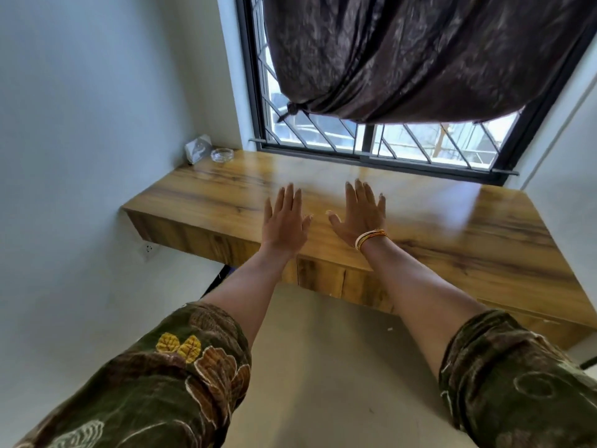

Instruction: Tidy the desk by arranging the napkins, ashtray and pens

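A clear glass ashtray [222,154] sits in the far left corner of the wooden desk [452,227]. Right behind it, against the wall, leans a white pack of napkins [198,149]. My left hand [284,219] and my right hand [360,212] are stretched out flat over the middle of the desk, palms down, fingers spread, holding nothing. Thread bangles circle my right wrist. I see no pens.
A barred window [381,140] runs along the back of the desk, with a dark knotted curtain [420,53] hanging over its upper part. A wall socket [148,249] sits below the desk's left end. White walls close in on the left.
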A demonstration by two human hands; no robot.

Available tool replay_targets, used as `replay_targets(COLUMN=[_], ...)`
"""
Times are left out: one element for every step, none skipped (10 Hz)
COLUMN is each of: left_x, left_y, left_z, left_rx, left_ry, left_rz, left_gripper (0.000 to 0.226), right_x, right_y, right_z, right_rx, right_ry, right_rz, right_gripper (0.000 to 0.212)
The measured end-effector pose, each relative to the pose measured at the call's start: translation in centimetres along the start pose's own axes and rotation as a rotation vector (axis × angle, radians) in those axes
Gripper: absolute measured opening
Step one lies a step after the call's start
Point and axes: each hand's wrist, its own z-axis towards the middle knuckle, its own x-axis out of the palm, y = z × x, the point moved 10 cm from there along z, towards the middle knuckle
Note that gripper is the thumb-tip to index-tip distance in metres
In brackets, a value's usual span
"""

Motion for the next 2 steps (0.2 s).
replay_targets(left_x=[-4.8,-12.3], left_y=[0.5,0.2], left_z=[2.5,5.5], left_rx=[0.002,0.02], left_ry=[-0.126,-0.363], left_rz=[0.04,0.057], left_gripper=[0.067,0.066], right_x=[-5.3,-12.6], right_y=[0.3,0.7], right_z=[2.3,4.8], right_rx=[-0.026,-0.06], right_ry=[-0.14,-0.35], right_rz=[0.027,0.013], right_gripper=[0.084,0.084])
